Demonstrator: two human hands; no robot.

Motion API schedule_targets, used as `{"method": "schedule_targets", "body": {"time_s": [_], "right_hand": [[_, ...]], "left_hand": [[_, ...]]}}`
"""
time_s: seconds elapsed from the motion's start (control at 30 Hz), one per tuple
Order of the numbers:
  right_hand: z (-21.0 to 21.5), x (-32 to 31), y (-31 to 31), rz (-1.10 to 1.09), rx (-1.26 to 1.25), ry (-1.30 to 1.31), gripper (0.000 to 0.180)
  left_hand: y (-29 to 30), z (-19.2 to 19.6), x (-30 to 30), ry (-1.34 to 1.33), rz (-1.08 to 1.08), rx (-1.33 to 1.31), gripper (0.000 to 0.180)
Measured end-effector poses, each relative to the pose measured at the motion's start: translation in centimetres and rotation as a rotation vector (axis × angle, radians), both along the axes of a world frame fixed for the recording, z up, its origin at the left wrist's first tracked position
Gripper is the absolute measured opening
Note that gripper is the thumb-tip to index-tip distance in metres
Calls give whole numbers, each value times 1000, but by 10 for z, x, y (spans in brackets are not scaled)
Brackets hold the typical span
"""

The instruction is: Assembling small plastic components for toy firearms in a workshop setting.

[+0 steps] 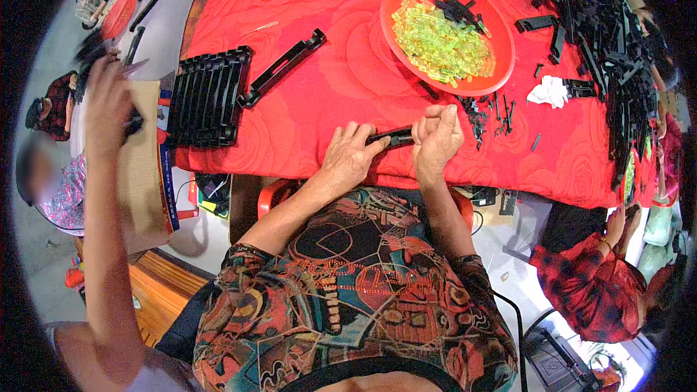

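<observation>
At the near edge of the red-covered table I have a long black plastic part (394,138). My left hand (347,158) is closed round its left end, with the thumb lying along the top. Curled tight beside the part's right end is my right hand (439,138); whatever its fingers pinch is hidden. Beyond my right hand stands a red bowl (504,65) of small clear yellow-green pieces (439,43), with a clump of small black pieces (461,13) on them. Several small black pins (504,112) lie right of that hand.
A row of black plastic parts (207,98) lies at the left, beside a single long part (283,67). Black parts are heaped (592,22) at the right, near a crumpled white tissue (548,92). A co-worker's blurred hand (109,105) reaches over a cardboard box (139,174) at my left.
</observation>
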State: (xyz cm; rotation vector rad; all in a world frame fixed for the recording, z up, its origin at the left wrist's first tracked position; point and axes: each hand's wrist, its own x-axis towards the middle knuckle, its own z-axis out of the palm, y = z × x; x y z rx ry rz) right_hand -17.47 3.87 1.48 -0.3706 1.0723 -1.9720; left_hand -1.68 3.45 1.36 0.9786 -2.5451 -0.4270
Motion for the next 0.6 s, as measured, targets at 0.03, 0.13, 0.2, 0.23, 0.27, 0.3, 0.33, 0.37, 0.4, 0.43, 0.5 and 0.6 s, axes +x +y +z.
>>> {"method": "schedule_targets", "body": {"time_s": [0.03, 0.13, 0.2, 0.23, 0.27, 0.3, 0.33, 0.37, 0.4, 0.43, 0.5, 0.6], "right_hand": [[0, 1, -1, 5, -5, -5, 40], [1, 4, -5, -17, 28, 24, 39], [-1, 3, -6, -15, 26, 36, 39], [-1, 4, -6, -11, 24, 48, 38], [-1, 4, -7, -11, 24, 48, 38], [0, 5, -7, -2, 27, 63, 38], [1, 6, -8, 7, 31, 79, 38], [0, 6, -9, 7, 31, 79, 38], [-1, 7, -10, 25, 26, 108, 38], [-2, 8, -12, 44, 20, 137, 38], [0, 5, -12, 74, 20, 119, 38], [4, 5, -12, 110, 23, 87, 37]], "left_hand": [[0, 0, 0, 0, -1, 1, 30], [-1, 0, 0, -12, 0, 6, 30], [-1, -1, -1, -11, -1, -11, 30], [-2, -1, -1, -10, 0, -11, 30], [-2, -1, -2, -11, 3, -19, 30], [-1, -1, -2, -13, 5, -27, 29], [-1, -1, -2, -12, 5, -26, 29], [-2, -1, -1, -21, 3, -26, 29], [-2, -1, -1, -30, 2, -28, 29], [-2, 0, -1, -30, 3, -30, 29], [-2, 1, 0, -49, 6, 5, 31], [-2, 1, 3, -34, 0, 1, 31]]}}
